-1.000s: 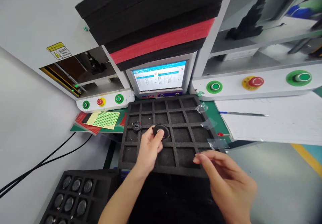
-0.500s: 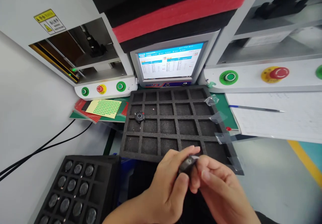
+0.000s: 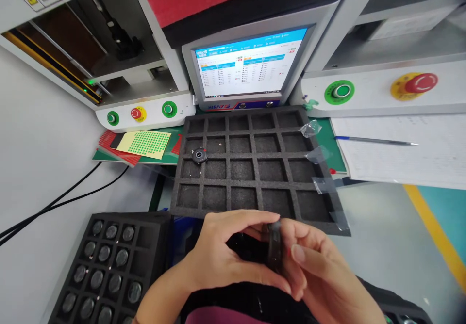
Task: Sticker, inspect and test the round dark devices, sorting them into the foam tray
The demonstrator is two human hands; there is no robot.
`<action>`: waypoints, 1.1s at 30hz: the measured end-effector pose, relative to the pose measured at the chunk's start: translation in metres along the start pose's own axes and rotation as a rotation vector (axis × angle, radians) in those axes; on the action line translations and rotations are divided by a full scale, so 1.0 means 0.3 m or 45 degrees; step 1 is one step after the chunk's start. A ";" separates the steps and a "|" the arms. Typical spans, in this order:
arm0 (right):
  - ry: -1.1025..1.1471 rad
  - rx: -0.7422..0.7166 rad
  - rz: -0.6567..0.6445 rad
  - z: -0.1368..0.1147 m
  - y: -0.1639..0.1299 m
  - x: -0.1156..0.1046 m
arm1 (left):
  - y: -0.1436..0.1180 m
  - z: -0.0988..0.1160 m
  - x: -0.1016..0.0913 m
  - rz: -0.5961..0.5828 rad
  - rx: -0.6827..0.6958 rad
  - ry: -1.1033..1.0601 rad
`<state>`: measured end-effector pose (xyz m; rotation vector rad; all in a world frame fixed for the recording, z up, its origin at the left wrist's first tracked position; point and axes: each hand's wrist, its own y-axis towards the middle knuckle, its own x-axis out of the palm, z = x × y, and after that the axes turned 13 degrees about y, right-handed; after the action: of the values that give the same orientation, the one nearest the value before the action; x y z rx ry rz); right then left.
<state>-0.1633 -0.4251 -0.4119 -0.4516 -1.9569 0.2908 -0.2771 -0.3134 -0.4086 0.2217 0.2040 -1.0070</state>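
Between the thumb and fingertips of my left hand (image 3: 222, 251) is a dark round watch body (image 3: 274, 246), turned edge-on, so its faces are hidden. My right hand (image 3: 320, 261) is closed at its right side, the fingers curled against or very near the watch body. A tiny red piece (image 3: 290, 253) shows by the right thumb tip, too small to make out well. Beyond both hands lies a black foam tray (image 3: 242, 183) with square cells. Another black watch body (image 3: 199, 155) rests across a divider on its left side, with contacts facing up and a red mark on its edge.
Lower left, a second foam tray (image 3: 145, 261) holds several round dark pieces. Behind stand a monitor (image 3: 251, 67) and machines with green buttons (image 3: 342, 90) and red stop knobs (image 3: 421, 82). A green-dot sticker sheet (image 3: 147, 143), a pen (image 3: 376, 140) and papers (image 3: 400, 164) lie at the sides.
The watch body has turned from tilted to edge-on. My left fingers and thumb have spread wider around its rim. The camera view has shifted slightly down.
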 end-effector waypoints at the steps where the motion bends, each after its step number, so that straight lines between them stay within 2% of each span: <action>1: 0.007 0.019 0.070 0.001 -0.011 0.011 | -0.003 0.004 0.002 -0.002 -0.029 -0.006; 4: 0.076 0.077 0.238 0.001 -0.038 0.037 | -0.010 0.015 0.001 0.018 -0.078 -0.009; 6: 0.113 0.120 0.260 0.001 -0.048 0.045 | -0.013 0.018 -0.002 0.042 -0.063 0.023; 15: 0.040 0.222 0.194 -0.007 -0.046 0.036 | -0.001 0.024 -0.007 0.052 0.087 0.181; 22: 0.084 0.255 0.235 -0.008 -0.047 0.036 | 0.002 0.024 -0.008 0.059 0.140 0.207; 24: 0.110 0.248 0.245 -0.004 -0.046 0.034 | 0.002 0.025 -0.009 0.057 0.157 0.220; 28: 0.168 0.250 0.155 0.001 -0.048 0.034 | 0.001 0.031 -0.010 0.071 0.175 0.257; 31: 0.197 0.232 0.219 0.006 -0.049 0.037 | -0.002 0.037 -0.013 0.062 0.206 0.298; 33: 0.203 0.208 0.175 0.012 -0.046 0.033 | -0.005 0.041 -0.017 0.043 0.208 0.305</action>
<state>-0.1727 -0.4332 -0.3998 -0.4880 -1.7353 0.4838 -0.2801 -0.3134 -0.3957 0.4943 0.3350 -0.9633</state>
